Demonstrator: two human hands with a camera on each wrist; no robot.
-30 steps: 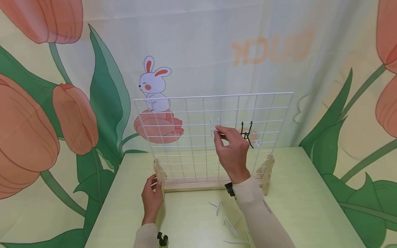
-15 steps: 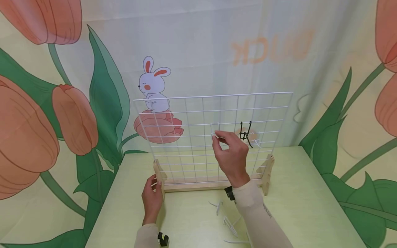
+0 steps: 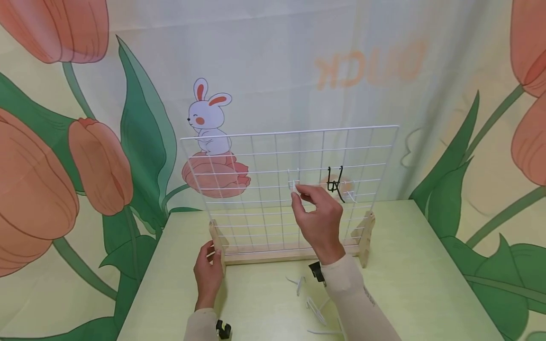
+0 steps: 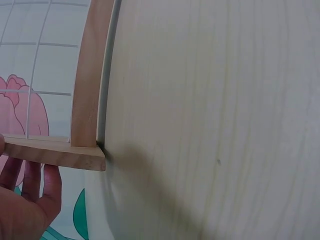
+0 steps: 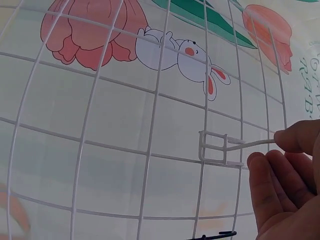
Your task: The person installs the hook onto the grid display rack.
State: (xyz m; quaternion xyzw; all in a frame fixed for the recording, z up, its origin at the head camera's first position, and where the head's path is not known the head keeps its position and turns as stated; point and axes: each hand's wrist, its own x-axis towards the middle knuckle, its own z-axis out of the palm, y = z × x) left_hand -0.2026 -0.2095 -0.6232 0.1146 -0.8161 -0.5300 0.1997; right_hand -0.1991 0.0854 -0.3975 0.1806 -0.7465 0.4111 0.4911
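A white wire grid (image 3: 290, 132) stands upright in a wooden stand (image 3: 268, 258). My right hand (image 3: 320, 218) is in front of its middle, thumb and fingertips at the prong end of a white wire hook (image 5: 250, 145). That hook's square back lies against the grid wires in the right wrist view. My left hand (image 3: 207, 279) grips the stand's left wooden foot (image 4: 60, 155), with fingers on the outer side; most of the thumb is cut off in the left wrist view. To the right on the grid hangs a black double-armed hook (image 3: 334, 185), beside another white hook (image 3: 350, 195).
Several loose white hooks (image 3: 316, 311) lie on the pale wood-grain table (image 3: 256, 298) in front of the stand. Behind the grid hangs a printed curtain (image 3: 264, 71) with tulips and a rabbit.
My right hand has moved slightly down, and the white hook sits lower against the grid than a second ago. The left hand keeps its hold on the stand. The head view has shifted slightly.
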